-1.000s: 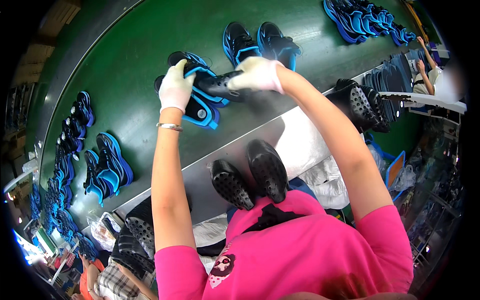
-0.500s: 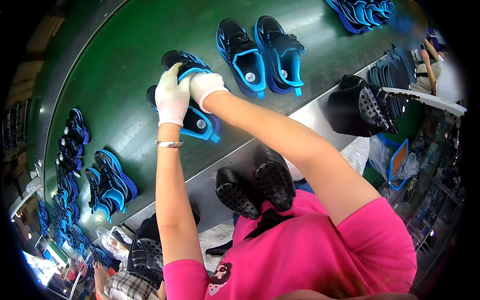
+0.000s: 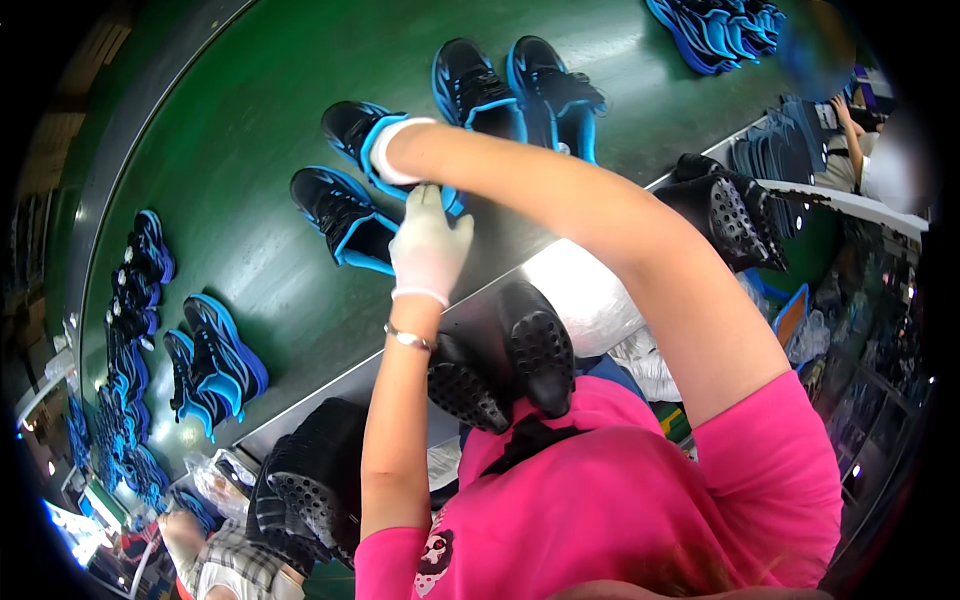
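Observation:
A black sports shoe with bright blue lining and trim (image 3: 348,127) lies on the green work surface, its toe pointing far left. My right hand (image 3: 395,150), in a white glove, reaches into the shoe's opening; its fingers are hidden inside. At the shoe's heel is my left hand (image 3: 430,245), also gloved, with fingers stretched forward against the heel and thumb held apart. The matching shoe (image 3: 335,205) lies just nearer and to the left, partly behind my left hand.
Another pair, a left shoe (image 3: 468,85) and a right shoe (image 3: 548,90), stands farther right. At left lies a further pair (image 3: 225,350), beyond it a row of shoes (image 3: 130,350). Black studded shoe lasts (image 3: 540,345) rest at the near edge; more lasts (image 3: 725,215) are right. Co-workers sit at both sides.
My right hand has slid into the far shoe's opening. My left hand has moved right and nearer, from over the shoes to the far shoe's heel.

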`<action>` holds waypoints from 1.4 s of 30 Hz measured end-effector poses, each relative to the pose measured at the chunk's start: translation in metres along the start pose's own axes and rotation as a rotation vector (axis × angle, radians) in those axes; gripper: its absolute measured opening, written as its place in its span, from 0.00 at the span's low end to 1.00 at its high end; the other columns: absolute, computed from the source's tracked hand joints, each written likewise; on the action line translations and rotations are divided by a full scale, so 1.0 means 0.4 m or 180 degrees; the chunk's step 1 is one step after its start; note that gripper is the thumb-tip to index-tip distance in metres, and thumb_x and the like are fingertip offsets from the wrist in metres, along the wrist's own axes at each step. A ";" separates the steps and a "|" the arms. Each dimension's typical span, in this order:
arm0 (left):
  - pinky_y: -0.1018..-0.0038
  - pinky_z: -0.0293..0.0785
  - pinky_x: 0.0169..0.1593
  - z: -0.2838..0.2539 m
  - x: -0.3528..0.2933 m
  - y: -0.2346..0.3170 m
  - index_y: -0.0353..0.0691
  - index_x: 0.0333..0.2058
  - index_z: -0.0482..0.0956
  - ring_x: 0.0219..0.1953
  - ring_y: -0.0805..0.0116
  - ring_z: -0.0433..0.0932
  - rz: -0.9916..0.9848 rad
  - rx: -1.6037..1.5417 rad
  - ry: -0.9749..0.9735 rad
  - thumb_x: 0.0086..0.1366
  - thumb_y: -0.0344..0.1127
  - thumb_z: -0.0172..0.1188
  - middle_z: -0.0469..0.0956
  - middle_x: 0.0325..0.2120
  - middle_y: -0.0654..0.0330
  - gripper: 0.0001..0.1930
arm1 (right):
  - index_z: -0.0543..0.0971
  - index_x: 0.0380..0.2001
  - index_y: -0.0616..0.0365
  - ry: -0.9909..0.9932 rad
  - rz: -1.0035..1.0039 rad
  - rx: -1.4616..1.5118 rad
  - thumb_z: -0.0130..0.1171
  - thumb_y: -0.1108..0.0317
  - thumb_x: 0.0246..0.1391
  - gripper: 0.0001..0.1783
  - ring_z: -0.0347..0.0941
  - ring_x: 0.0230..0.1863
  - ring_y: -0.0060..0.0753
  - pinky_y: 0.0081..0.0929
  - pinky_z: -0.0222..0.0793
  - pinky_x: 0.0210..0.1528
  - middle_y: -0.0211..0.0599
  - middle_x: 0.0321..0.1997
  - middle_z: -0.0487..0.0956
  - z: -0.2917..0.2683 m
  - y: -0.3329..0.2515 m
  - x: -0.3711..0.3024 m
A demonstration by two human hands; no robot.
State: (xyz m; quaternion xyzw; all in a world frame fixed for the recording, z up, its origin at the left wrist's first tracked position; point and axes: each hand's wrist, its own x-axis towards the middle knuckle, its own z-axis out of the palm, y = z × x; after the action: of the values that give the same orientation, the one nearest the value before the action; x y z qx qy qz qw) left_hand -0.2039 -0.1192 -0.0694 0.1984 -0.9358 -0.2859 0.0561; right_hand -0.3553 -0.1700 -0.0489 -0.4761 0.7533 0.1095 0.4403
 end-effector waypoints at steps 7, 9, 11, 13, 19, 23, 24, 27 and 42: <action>0.72 0.76 0.32 0.093 0.091 -0.130 0.42 0.35 0.79 0.22 0.68 0.81 -0.1020 -0.0588 -0.2179 0.64 0.38 0.49 0.81 0.22 0.61 0.11 | 0.80 0.47 0.54 0.1585 -0.0144 -0.0116 0.55 0.67 0.51 0.18 0.79 0.46 0.40 0.34 0.75 0.44 0.44 0.48 0.80 0.083 -0.022 -0.035; 0.71 0.77 0.30 0.079 0.090 -0.089 0.41 0.35 0.79 0.22 0.67 0.81 -0.1331 -0.0899 -0.1853 0.64 0.36 0.49 0.82 0.23 0.60 0.10 | 0.82 0.42 0.54 0.1767 -0.0177 -0.0142 0.55 0.67 0.51 0.15 0.80 0.45 0.40 0.35 0.75 0.43 0.41 0.44 0.82 0.115 -0.010 0.016; 0.71 0.77 0.31 0.063 0.111 -0.084 0.41 0.37 0.79 0.25 0.66 0.82 -0.1331 -0.0656 -0.2231 0.64 0.35 0.49 0.82 0.26 0.60 0.10 | 0.82 0.41 0.54 0.1497 -0.0323 -0.0394 0.55 0.68 0.51 0.15 0.80 0.43 0.40 0.34 0.75 0.42 0.40 0.42 0.82 0.091 0.001 -0.024; 0.70 0.77 0.32 0.123 0.108 -0.148 0.41 0.37 0.80 0.27 0.66 0.82 -0.0974 -0.0344 -0.2279 0.64 0.36 0.50 0.82 0.27 0.60 0.10 | 0.83 0.40 0.53 0.1619 -0.0225 -0.0206 0.55 0.68 0.50 0.14 0.80 0.43 0.39 0.34 0.75 0.41 0.39 0.41 0.83 0.098 0.008 -0.018; 0.67 0.76 0.36 0.103 0.112 -0.153 0.43 0.40 0.79 0.30 0.63 0.82 -0.0227 0.0568 -0.2256 0.63 0.38 0.51 0.83 0.28 0.60 0.11 | 0.83 0.40 0.53 0.1633 -0.0110 -0.0041 0.56 0.68 0.49 0.14 0.80 0.43 0.38 0.33 0.75 0.41 0.38 0.41 0.83 0.096 -0.009 -0.005; 0.70 0.74 0.29 0.175 0.105 -0.213 0.44 0.39 0.78 0.25 0.66 0.81 -0.0548 0.0006 -0.1977 0.62 0.40 0.53 0.82 0.24 0.60 0.11 | 0.83 0.40 0.52 0.1644 0.0339 0.0300 0.57 0.66 0.50 0.13 0.80 0.44 0.35 0.31 0.74 0.43 0.35 0.43 0.83 0.102 0.007 -0.007; 0.72 0.73 0.26 0.138 0.113 -0.152 0.44 0.38 0.77 0.22 0.67 0.80 -0.0919 -0.0287 -0.2083 0.62 0.40 0.53 0.81 0.22 0.60 0.10 | 0.83 0.40 0.51 0.1483 0.0239 0.0097 0.58 0.65 0.50 0.13 0.80 0.45 0.33 0.31 0.74 0.43 0.33 0.43 0.83 0.106 0.031 -0.025; 0.74 0.70 0.22 0.091 0.102 -0.082 0.44 0.30 0.77 0.18 0.70 0.78 -0.1332 -0.0604 -0.1713 0.63 0.40 0.51 0.79 0.16 0.62 0.09 | 0.84 0.38 0.50 0.1585 0.0281 0.0012 0.58 0.65 0.49 0.12 0.80 0.44 0.33 0.29 0.74 0.42 0.34 0.41 0.83 0.114 0.042 -0.030; 0.59 0.73 0.48 0.070 0.099 -0.040 0.43 0.40 0.81 0.45 0.46 0.77 -0.0538 0.0459 -0.2074 0.61 0.48 0.50 0.79 0.41 0.46 0.19 | 0.83 0.36 0.52 0.1332 0.0214 0.0312 0.57 0.65 0.51 0.11 0.80 0.44 0.41 0.32 0.75 0.43 0.40 0.41 0.82 0.108 0.066 -0.127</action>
State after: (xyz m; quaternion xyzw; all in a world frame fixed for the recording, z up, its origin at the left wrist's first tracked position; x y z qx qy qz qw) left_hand -0.2410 -0.1328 -0.1019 0.1770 -0.9026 -0.2710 -0.2838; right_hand -0.3446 -0.0994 -0.0419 -0.4411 0.8482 -0.0139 0.2930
